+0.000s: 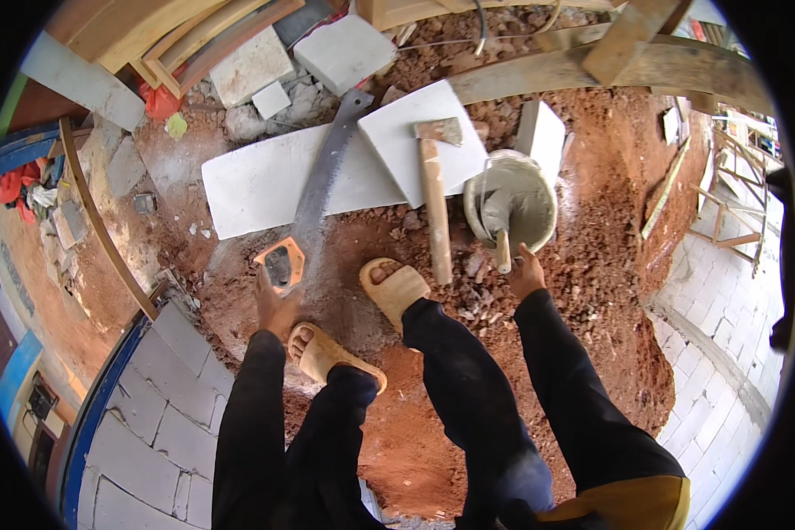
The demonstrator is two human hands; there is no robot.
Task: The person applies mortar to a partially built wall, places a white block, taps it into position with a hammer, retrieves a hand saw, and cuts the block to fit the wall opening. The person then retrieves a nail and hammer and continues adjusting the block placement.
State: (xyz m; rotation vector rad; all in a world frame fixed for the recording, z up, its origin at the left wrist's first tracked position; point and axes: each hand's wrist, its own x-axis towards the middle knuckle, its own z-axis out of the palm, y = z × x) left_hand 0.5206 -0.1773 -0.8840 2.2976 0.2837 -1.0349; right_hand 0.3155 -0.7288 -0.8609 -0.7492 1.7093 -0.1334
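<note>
The two hands are well apart. The left hand (pixel 278 309) is at the lower end of a handsaw (pixel 327 172), fingers and thumb around the angular orange-and-black handle; whether they are clamped on it cannot be determined. The saw's long grey metal blade, dulled with pale dust, slants across a flat, rectangular white block (pixel 256 181) of matte, fine-grained surface. A squarer white block (pixel 406 119) overlaps it, crisp-edged, bearing the rusty metal head of a hatchet (pixel 434 194); the hatchet's straight, worn wooden handle extends over the soil. The right hand (pixel 527 274) is at the end of the round wooden handle of a trowel (pixel 499 212), contact or closure not discernible. The trowel's blade end sits in thick, smooth grey mortar (pixel 526 199) inside a round bucket (pixel 546 240), its rim crusted with residue. The ground is reddish soil (pixel 601 238), coarse and clumped beside the bucket. A rough, weathered timber board (pixel 539 78) runs behind. At lower left stands jointed grey blockwork (pixel 141 442).
</note>
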